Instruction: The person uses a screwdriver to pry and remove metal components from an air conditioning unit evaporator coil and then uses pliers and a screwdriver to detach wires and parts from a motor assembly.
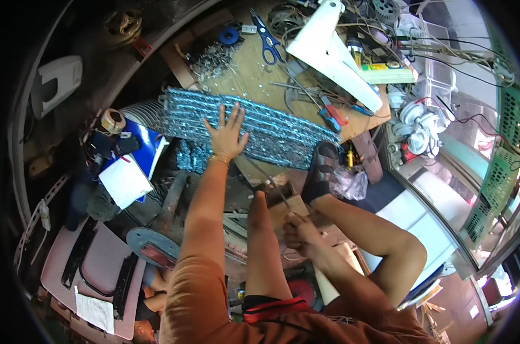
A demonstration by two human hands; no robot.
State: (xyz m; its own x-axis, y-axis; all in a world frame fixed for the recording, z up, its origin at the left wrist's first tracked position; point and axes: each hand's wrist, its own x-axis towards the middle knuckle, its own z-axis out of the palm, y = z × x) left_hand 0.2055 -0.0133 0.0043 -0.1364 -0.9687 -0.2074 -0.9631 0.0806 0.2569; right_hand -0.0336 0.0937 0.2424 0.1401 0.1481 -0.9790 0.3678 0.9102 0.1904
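Observation:
A long, flat finned metal coil point(271, 129), bluish-silver with rough ridges, lies across the wooden work board. Pressed flat on its upper face is my left hand point(228, 137), fingers spread. My right hand point(300, 232) is closed around the near end of a thin, straight metal rod-like tool point(269, 179). This tool slants up and left toward the coil's lower edge; its tip is near my left wrist, and I cannot tell whether it touches the coil. My right foot in a dark sandal point(322, 166) rests against the coil's right end.
Blue-handled scissors point(265, 43), a white bracket point(331, 54) and red-blue pliers point(332, 114) lie on the board point(237, 77). Metal scraps point(211, 62) are piled at far left. A blue folder point(148, 146) is left of the coil. Another person point(151, 301) shows at lower left.

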